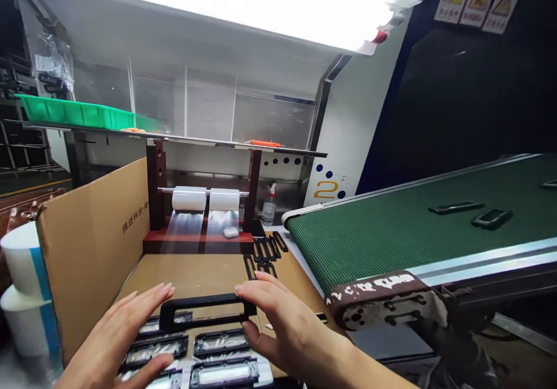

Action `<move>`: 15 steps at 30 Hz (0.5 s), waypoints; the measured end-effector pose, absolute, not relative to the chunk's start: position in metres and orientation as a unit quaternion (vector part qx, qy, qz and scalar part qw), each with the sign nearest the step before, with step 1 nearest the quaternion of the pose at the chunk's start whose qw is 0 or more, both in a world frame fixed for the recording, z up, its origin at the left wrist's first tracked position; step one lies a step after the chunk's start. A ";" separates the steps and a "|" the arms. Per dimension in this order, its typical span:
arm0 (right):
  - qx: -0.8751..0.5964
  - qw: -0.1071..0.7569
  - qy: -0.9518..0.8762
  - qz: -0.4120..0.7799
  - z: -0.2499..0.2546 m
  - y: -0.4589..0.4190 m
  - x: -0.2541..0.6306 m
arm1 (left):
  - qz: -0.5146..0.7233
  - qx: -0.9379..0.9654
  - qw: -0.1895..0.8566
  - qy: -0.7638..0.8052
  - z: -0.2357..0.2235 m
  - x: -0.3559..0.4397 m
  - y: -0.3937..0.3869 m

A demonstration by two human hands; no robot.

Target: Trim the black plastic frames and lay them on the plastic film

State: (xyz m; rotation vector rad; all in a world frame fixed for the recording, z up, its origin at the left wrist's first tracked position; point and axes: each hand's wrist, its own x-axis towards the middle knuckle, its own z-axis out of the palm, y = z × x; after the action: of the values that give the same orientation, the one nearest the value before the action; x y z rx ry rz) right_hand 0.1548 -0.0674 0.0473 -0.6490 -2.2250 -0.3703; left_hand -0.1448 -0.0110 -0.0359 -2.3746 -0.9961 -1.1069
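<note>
A black rectangular plastic frame [204, 302] with a long open slot is held above the work surface. My right hand [287, 319] pinches its right end between thumb and fingers. My left hand [117, 337] is open beside the left end, fingers stretched and thumb apart; whether it touches the frame is unclear. Below lie several black frames with clear, shiny film across them, one of them a film-covered frame [224, 373] near the bottom edge. More bare black frames [265, 250] lie bunched beyond my right hand.
Two clear film rolls [189, 198] hang on a dark red stand [198, 242]. A cardboard panel [96, 250] stands left, beside white rolls [26, 296]. On the right, a green conveyor belt [383, 238] carries black parts [491, 219]. A spray bottle [268, 208] stands behind; a green tray [78, 113] sits overhead.
</note>
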 end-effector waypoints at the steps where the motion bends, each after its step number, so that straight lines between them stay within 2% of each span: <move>1: -0.256 0.389 -0.876 -0.124 0.045 -0.069 0.155 | -0.371 -0.842 0.183 -0.346 -0.031 -0.143 -0.015; 7: -0.287 0.371 -0.883 -0.026 0.037 -0.079 0.164 | -0.304 -0.877 0.212 -0.307 -0.032 -0.144 -0.024; 15: -0.285 0.391 -0.874 0.042 0.030 -0.086 0.167 | -0.268 -0.883 0.162 -0.348 -0.048 -0.148 -0.030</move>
State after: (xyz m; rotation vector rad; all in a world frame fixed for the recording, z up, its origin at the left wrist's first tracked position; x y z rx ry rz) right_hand 0.1672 -0.0864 0.0304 -0.7243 -2.2214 0.1055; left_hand -0.1482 -0.0303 -0.0483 -2.5214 -0.9939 -0.7655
